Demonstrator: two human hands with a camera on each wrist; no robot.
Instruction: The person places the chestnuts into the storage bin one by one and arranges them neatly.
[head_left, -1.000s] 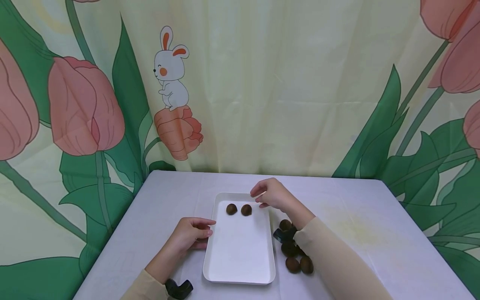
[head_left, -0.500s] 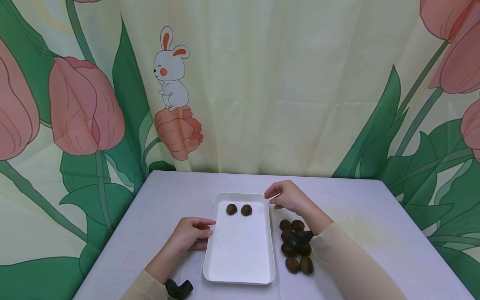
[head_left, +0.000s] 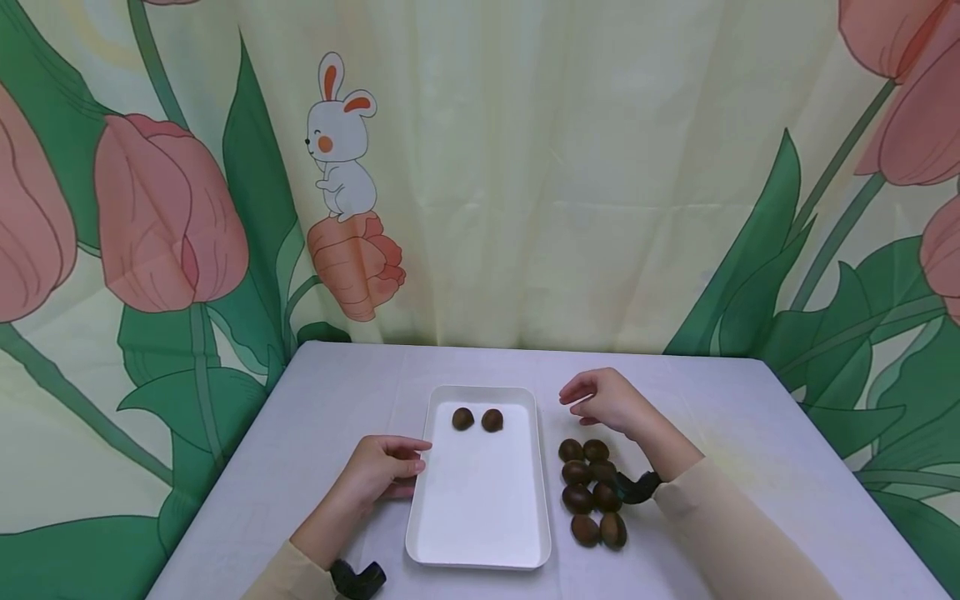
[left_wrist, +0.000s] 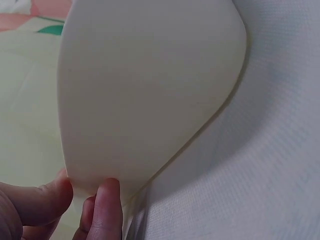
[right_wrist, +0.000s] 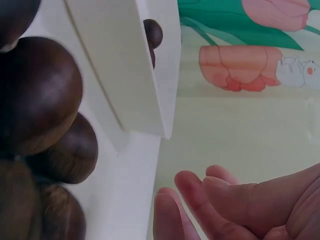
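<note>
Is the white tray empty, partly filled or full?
Partly filled: two chestnuts sit near the far end of the white tray; the rest of its floor is bare.

Apparently a staged corner, its room type unclear. Behind a white-covered bench point(head_left: 742, 425) hangs a pale curtain point(head_left: 570, 208) printed with tulips point(head_left: 172, 217) and a rabbit point(head_left: 345, 142).

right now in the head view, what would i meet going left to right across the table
Left sleeve, left hand, white tray, the eight chestnuts outside it, right sleeve.
</note>
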